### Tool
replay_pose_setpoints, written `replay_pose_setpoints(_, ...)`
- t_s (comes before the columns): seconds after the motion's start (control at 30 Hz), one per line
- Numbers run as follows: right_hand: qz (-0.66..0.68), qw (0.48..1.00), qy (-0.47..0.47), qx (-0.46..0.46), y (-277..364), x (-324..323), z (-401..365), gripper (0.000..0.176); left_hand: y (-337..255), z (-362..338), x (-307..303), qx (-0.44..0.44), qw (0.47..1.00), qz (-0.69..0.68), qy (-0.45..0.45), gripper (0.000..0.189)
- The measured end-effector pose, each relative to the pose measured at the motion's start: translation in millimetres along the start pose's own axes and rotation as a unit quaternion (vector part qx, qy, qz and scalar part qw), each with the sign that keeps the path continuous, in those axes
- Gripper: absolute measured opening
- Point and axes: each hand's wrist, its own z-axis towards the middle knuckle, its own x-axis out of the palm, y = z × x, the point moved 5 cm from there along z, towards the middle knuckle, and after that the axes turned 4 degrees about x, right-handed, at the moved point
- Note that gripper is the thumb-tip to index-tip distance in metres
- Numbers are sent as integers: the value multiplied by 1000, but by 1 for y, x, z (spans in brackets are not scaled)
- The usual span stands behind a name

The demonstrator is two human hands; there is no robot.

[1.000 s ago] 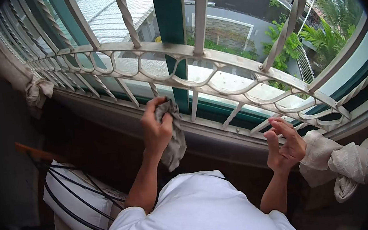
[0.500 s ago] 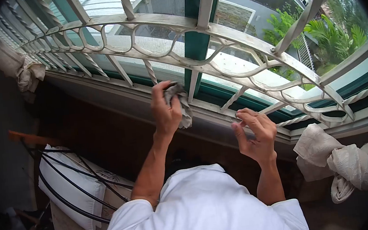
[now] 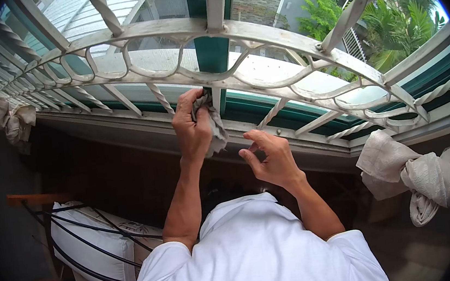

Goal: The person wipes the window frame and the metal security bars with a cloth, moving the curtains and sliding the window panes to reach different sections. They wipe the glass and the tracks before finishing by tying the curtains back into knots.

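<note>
A crumpled grey cloth (image 3: 216, 133) is gripped in my left hand (image 3: 192, 126), its loose end hanging below the fingers. Hand and cloth are at the lower part of a flat upright bar of the white metal window grille (image 3: 147, 74); whether the cloth wraps round the bar is hidden. To the right of the cloth, my right hand (image 3: 275, 158) hovers in front of the window sill (image 3: 304, 138). Its fingers are curved, thumb and index finger apart, and I see nothing between them.
Knotted pale curtains hang at the right (image 3: 431, 176) and far left (image 3: 17, 124). A white cushion (image 3: 91, 253) lies behind black metal rails (image 3: 94, 225) at lower left. Behind the grille are green window frames (image 3: 213, 54).
My right hand has moved left, closer to the cloth. My left hand keeps hold of the cloth and is nearer the flat bar. The view has shifted somewhat.
</note>
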Motion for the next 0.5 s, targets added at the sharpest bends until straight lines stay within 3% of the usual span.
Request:
replay_pose_setpoints(0.17, 2, 1000, 23, -3, -11, 13, 7, 32, 3, 15, -4, -62, 990, -98, 85, 33)
replay_pose_setpoints(0.23, -12, 999, 42, -6, -4, 18, 11, 33, 12, 13, 3, -150, 949, -190, 201, 30)
replay_pose_setpoints(0.27, -14, 999, 36, -4, -3, 20, 12, 32, 9, 11, 1, -138, 956, -147, 211, 28)
replay_pose_setpoints(0.3, -18, 999, 29, -5, -2, 19, 17, 32, -6, 6, -8, -1, 993, 0, 121, 28)
replay_pose_setpoints(0.33, -19, 999, 27, -13, -3, 17, 20, 32, -27, -9, -12, 136, 979, 149, 25, 28)
replay_pose_setpoints(0.4, 4, 999, -32, 16, -12, 7, 12, 29, -38, -52, -10, 84, 991, 82, -62, 31)
replay_pose_setpoints(0.43, 4, 999, -38, 24, -19, 5, 9, 29, -33, -57, 1, 82, 992, 80, -52, 31)
replay_pose_setpoints(0.5, -17, 998, -39, 35, -34, -1, -3, 26, -37, -81, 22, 214, 971, 93, -42, 36)
